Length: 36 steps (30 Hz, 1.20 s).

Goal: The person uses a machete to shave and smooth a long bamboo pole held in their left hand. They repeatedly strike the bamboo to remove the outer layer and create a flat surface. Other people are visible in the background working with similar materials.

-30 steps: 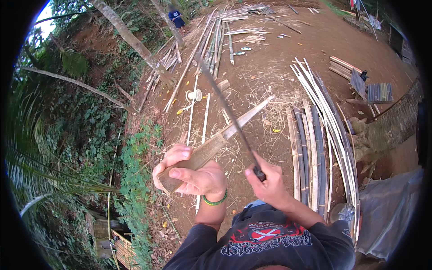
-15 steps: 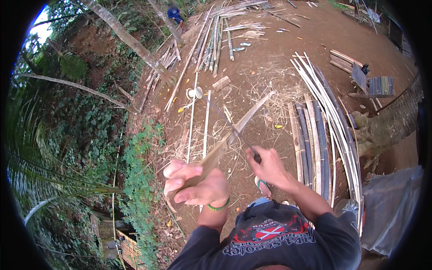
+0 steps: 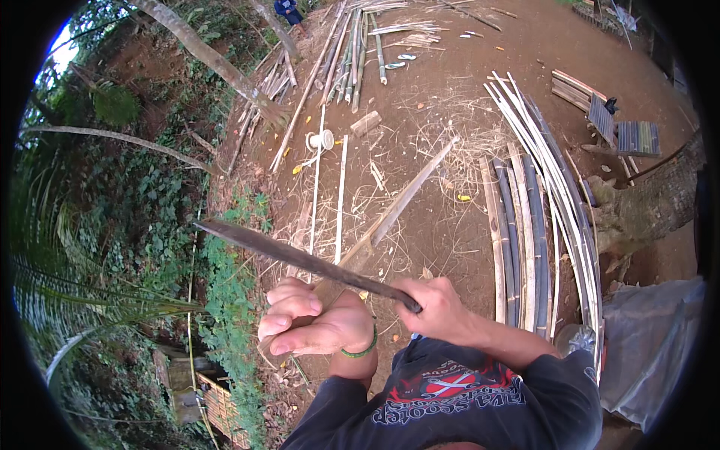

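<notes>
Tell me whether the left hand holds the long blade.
No: the right hand holds the long blade, while the left hand grips a bamboo piece.

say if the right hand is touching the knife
Touching: the head view shows the right hand gripping the knife at its near end.

The brown dirt ground (image 3: pixel 457 64) is covered in the middle by thin, dry shavings (image 3: pixel 480 146). On the right, split bamboo pieces (image 3: pixel 526 232) are laid side by side, next to long pale strips (image 3: pixel 564 187). On the left, a spool (image 3: pixel 326 139) is seen near thin sticks (image 3: pixel 342 195). Far off, green poles (image 3: pixel 380 60) and slippers (image 3: pixel 406 57) are seen.
</notes>
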Tool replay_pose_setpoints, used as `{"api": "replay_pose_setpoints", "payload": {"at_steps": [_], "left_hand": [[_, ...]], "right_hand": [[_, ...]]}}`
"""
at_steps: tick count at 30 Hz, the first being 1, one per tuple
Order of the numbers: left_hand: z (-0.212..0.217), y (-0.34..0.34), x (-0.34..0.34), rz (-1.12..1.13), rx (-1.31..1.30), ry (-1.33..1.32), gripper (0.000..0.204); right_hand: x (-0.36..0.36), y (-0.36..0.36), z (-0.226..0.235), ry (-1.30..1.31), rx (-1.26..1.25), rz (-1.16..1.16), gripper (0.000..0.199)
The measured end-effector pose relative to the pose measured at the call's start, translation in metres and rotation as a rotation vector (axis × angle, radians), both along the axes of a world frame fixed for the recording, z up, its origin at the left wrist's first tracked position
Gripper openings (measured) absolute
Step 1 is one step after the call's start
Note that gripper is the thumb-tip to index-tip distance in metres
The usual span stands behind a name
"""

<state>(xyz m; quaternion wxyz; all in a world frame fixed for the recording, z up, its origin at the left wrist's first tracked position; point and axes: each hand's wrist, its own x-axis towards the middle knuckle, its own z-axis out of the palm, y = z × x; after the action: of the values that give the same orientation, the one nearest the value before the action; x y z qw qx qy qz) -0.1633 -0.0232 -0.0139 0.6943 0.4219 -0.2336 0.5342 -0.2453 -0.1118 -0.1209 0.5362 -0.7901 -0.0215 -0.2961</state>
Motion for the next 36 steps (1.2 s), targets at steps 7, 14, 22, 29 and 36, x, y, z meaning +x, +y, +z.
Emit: {"api": "replay_pose_setpoints", "payload": {"at_steps": [7, 14, 22, 29, 36], "left_hand": [[0.003, -0.008, 0.005, -0.018, -0.078, -0.027, 0.037], [0.002, 0.004, 0.015, -0.06, 0.001, -0.08, 0.037], [0.004, 0.004, 0.024, -0.083, -0.014, -0.073, 0.04], [-0.001, 0.039, 0.056, -0.892, 0.3, -0.439, 0.058], [0.006, 0.028, 0.064, -1.233, 0.482, -0.629, 0.044]], "right_hand": [[0.031, -0.034, -0.051, 0.35, 0.075, -0.137, 0.013], [0.044, -0.03, -0.061, 0.166, 0.043, -0.157, 0.01], [0.041, -0.042, -0.044, 0.347, 0.091, -0.116, 0.014], [0.025, -0.041, -0.01, 0.129, -0.049, -0.022, 0.012], [0.022, -0.055, -0.032, 0.26, 0.062, -0.11, 0.011]]}}
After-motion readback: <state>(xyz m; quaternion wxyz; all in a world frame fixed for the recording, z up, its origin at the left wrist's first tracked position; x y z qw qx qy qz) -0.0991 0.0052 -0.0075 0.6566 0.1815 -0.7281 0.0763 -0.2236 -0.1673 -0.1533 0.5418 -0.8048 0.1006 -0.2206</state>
